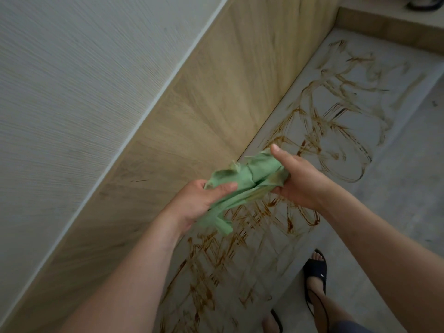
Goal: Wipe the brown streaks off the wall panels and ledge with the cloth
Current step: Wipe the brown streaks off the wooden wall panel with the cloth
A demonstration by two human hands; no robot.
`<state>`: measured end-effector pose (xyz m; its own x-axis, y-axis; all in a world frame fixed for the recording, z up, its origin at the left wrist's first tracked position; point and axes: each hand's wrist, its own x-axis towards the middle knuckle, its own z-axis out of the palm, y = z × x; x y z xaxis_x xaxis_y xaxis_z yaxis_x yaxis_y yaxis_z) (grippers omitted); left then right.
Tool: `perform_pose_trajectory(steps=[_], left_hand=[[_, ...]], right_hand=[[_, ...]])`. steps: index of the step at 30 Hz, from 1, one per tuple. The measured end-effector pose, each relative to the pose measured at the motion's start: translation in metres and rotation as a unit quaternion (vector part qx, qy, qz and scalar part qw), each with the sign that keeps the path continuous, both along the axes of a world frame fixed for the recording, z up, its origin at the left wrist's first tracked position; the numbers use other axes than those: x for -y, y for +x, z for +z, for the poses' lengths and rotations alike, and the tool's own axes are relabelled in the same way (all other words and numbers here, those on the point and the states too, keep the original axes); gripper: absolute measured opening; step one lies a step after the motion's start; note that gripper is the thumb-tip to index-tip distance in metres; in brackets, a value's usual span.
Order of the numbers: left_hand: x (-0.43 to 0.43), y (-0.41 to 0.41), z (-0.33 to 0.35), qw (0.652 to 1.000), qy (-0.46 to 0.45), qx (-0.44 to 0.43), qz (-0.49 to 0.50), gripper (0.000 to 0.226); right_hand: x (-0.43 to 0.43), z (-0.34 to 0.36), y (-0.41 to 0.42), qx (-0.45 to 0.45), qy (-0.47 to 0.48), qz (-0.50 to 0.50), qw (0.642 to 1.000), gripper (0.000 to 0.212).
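Streaked ledge (300,236); cloth (245,181) gripped in both hands' fingers (223,188).

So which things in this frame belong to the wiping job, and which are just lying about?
Job: green cloth, gripped by left hand and right hand; brown streaks; ledge; wood wall panel.
Lying about: black sandal on the person's foot; grey floor; dark item, possibly footwear, top right.

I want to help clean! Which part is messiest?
The grey ledge: brown streaks cover it; the wooden panel and white textured wall look almost clean.
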<state>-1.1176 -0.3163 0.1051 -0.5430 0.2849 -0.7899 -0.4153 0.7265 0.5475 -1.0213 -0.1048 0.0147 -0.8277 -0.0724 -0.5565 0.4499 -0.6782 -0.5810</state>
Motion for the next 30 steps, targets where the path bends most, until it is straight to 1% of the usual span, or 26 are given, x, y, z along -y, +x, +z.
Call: perform_pose_trajectory(steps=[2,3,5,6,8,10,12,14,15,17,19,20,22,23,24,25,27,28,29,30], left_hand=[[-0.001,0.002,-0.006,0.999,-0.014,-0.030,0.016,0.033],[0.000,0.002,-0.010,0.998,-0.022,-0.046,0.041,0.029],[0.002,0.002,-0.016,0.988,-0.013,-0.052,0.143,0.035],[0.001,0.003,-0.018,0.980,0.012,-0.039,0.194,0.038],[-0.002,0.004,-0.023,0.966,0.060,-0.025,0.249,0.041],[-0.008,0.006,-0.028,0.964,0.061,-0.051,0.253,0.039],[-0.012,0.006,-0.038,0.967,0.014,-0.117,0.225,0.036],[-0.016,0.006,-0.045,0.966,-0.040,-0.178,0.182,0.034],[-0.018,0.007,-0.049,0.964,-0.059,-0.190,0.175,0.034],[-0.017,0.007,-0.058,0.961,-0.093,-0.169,0.198,0.034],[-0.014,0.009,-0.067,0.951,-0.103,-0.114,0.269,0.031],[-0.012,0.010,-0.070,0.939,-0.097,-0.076,0.320,0.028],[-0.007,0.012,-0.075,0.906,-0.072,0.016,0.418,0.022],[-0.003,0.014,-0.079,0.891,-0.066,0.052,0.446,0.019],[-0.001,0.017,-0.083,0.888,-0.076,0.073,0.448,0.020],[0.001,0.020,-0.088,0.895,-0.096,0.081,0.429,0.023],[0.000,0.025,-0.098,0.932,-0.147,0.047,0.327,0.027],[-0.003,0.027,-0.099,0.947,-0.153,0.007,0.283,0.031],[-0.007,0.027,-0.100,0.955,-0.125,-0.025,0.267,0.034],[-0.012,0.027,-0.098,0.960,-0.075,-0.034,0.268,0.033]], right_hand=[[0.000,-0.001,0.001,-0.022,-0.005,0.016,1.000,0.066],[0.000,-0.001,0.001,-0.016,0.004,0.003,1.000,0.058],[0.000,-0.001,0.001,0.017,0.017,-0.060,0.998,0.043],[0.000,-0.001,0.002,0.034,0.008,-0.093,0.995,0.037],[-0.002,-0.004,0.004,0.055,-0.047,-0.158,0.985,0.034],[-0.002,-0.004,0.004,0.058,-0.099,-0.197,0.974,0.037],[-0.002,-0.001,0.003,0.059,-0.130,-0.225,0.964,0.040],[-0.002,0.003,0.002,0.062,-0.126,-0.233,0.962,0.039],[-0.001,0.004,0.002,0.062,-0.113,-0.231,0.964,0.038],[0.000,0.009,0.000,0.060,-0.077,-0.235,0.967,0.035],[-0.001,0.013,-0.001,0.059,-0.030,-0.254,0.965,0.036],[-0.003,0.015,-0.001,0.059,-0.014,-0.268,0.962,0.038],[-0.008,0.015,-0.001,0.062,0.005,-0.297,0.953,0.042],[-0.009,0.014,-0.001,0.063,0.014,-0.303,0.951,0.037],[-0.010,0.014,-0.001,0.064,0.023,-0.300,0.951,0.029],[-0.009,0.013,-0.001,0.065,0.034,-0.292,0.954,0.024],[-0.006,0.012,-0.003,0.065,0.051,-0.271,0.959,0.022],[-0.004,0.013,-0.004,0.063,0.052,-0.261,0.962,0.022],[-0.002,0.014,-0.005,0.057,0.053,-0.250,0.965,0.022],[0.002,0.015,-0.006,0.048,0.052,-0.236,0.969,0.026]])
